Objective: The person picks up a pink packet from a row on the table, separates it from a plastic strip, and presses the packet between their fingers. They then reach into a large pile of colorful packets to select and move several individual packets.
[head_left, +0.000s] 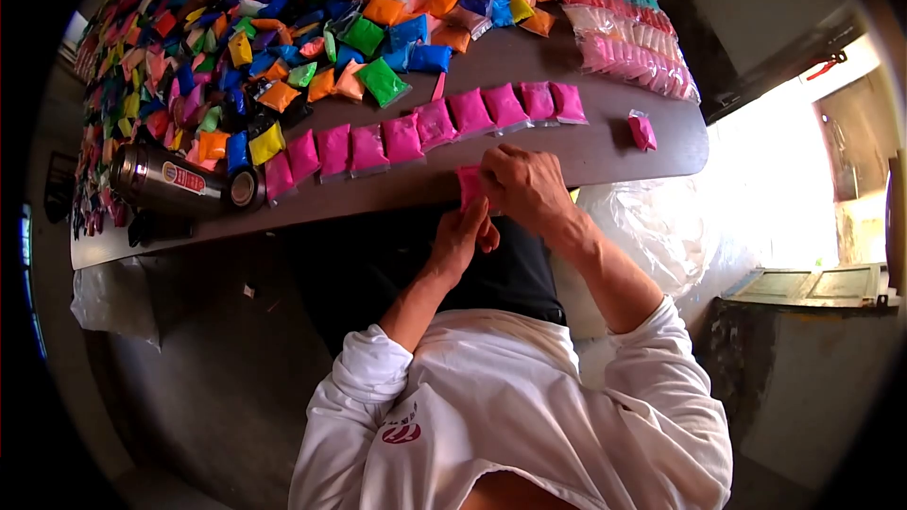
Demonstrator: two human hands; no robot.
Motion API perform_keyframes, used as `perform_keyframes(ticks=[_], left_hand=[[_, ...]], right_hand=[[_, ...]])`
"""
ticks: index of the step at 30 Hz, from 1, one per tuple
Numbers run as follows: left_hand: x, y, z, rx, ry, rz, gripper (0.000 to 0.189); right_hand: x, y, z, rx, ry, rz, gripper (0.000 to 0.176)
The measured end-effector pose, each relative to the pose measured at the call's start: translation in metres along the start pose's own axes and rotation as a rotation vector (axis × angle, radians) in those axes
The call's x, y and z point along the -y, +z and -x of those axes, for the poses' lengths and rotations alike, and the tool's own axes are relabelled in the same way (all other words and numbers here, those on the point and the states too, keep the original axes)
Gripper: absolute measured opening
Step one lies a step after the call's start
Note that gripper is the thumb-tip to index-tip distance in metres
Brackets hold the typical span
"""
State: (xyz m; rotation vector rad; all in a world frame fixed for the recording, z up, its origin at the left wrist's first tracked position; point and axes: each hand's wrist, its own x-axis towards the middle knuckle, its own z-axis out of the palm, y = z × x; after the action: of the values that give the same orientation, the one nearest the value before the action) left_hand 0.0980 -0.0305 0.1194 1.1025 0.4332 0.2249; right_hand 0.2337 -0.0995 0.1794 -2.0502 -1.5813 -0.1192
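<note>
While left hand (460,234) and right hand (525,187) pinch one pink packet (470,183), grips closed, ten rowed packets (403,139), one stray (642,131)

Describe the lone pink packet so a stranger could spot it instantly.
Find the table and the curved row of pink packets across it. Past the row's right end, near the table's rounded corner, lies the lone packet, pink too but touching no other.
</note>
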Motion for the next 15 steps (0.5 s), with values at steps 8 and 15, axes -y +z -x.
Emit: perform_keyframes(ticks=[8,15], left_hand=[[-0.007,0.002,0.004,-0.046,-0.019,0.018,0.053],[-0.001,0.000,0.004,-0.016,-0.018,0.022,0.053]], right_hand=[[-0.012,-0.004,-0.006,-0.043,0.077,0.053,0.011],[0.006,-0.008,-0.007,0.010,-0.166,0.018,0.012]])
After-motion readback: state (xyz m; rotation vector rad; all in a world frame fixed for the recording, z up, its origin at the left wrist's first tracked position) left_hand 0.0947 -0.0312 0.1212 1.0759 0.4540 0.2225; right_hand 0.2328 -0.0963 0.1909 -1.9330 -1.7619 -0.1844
